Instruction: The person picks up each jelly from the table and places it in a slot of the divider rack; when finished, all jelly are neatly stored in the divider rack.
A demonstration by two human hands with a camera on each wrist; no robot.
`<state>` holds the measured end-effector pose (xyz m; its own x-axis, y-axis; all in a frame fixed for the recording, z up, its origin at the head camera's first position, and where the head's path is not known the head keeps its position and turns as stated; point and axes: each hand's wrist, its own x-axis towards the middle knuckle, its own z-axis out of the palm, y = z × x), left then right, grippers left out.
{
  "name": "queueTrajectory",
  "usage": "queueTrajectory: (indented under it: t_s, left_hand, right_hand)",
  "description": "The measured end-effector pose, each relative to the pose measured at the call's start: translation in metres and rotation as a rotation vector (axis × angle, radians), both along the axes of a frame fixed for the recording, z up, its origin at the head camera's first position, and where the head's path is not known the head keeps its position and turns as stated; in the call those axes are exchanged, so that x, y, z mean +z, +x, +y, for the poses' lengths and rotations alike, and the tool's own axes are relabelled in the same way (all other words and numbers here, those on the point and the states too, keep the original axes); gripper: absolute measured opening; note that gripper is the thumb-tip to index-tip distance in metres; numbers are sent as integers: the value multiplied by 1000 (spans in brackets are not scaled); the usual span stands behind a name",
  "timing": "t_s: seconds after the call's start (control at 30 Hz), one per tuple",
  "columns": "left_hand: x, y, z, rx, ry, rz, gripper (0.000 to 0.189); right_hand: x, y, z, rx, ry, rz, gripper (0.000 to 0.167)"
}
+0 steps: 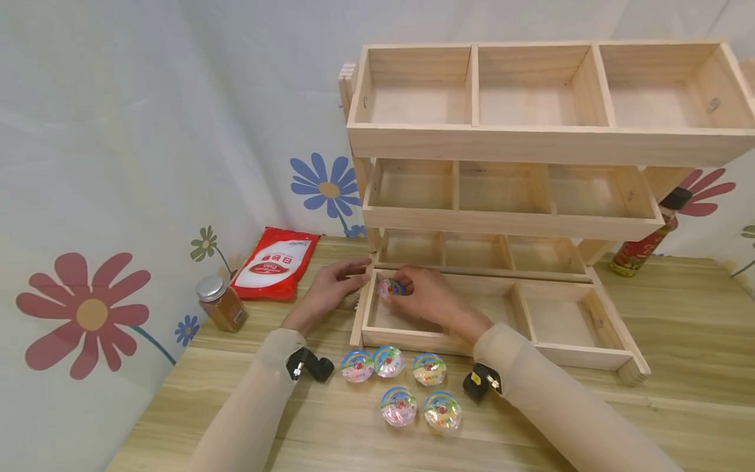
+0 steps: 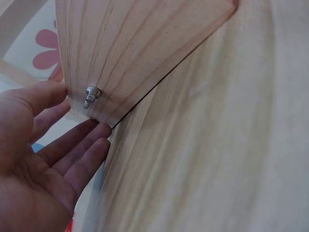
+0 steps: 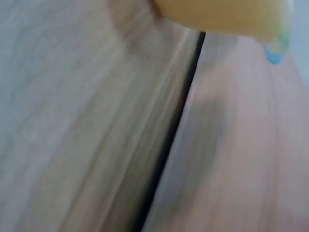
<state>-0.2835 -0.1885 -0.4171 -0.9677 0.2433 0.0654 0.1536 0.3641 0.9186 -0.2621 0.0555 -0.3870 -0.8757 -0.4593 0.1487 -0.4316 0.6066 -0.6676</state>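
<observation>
My right hand (image 1: 433, 296) pinches a small jelly cup (image 1: 387, 288) with a printed lid, over the left part of the bottom tray (image 1: 407, 322) of a wooden rack. At the rack's left side is my left hand (image 1: 333, 288), its fingers extended. The left wrist view shows that hand (image 2: 43, 159) with fingertips right at the edge of a wooden side panel (image 2: 130, 53) bearing a metal screw. In front of the tray lie several more jelly cups (image 1: 430, 369), with pink or yellow contents. A blurred yellow shape (image 3: 222, 17) fills the top of the right wrist view.
Above the bottom tray rise further tiers of the rack (image 1: 531, 141), divided into compartments. To the left stand a spice jar (image 1: 222, 305) with a silver lid and a red-and-white bag (image 1: 274, 263). Behind the rack's right side is a dark-capped bottle (image 1: 643, 242).
</observation>
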Motion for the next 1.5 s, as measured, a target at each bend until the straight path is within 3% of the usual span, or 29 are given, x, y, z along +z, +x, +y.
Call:
queueTrajectory:
  t_s: [0.13,0.33,0.67,1.07,1.5]
  left_hand:
    - [-1,0,-1,-5,-5,0,47]
    - [-2,0,-1,-3,-12,-9,46]
    - [-4,-2,-1,-14,-12,5,46]
    - [-4,-1,0,-8,-2,2,46]
    - [-5,-2,-1,-14,2,-3,48]
  right_hand:
    - [4,5,5,-14,-9,-37,49]
    - [13,16,16,-38,-30,-21,61]
    - [20,36,34,35,-101,90,37]
    - [20,66,58,53,-124,121,32]
    - [21,91,70,163,-149,230,29]
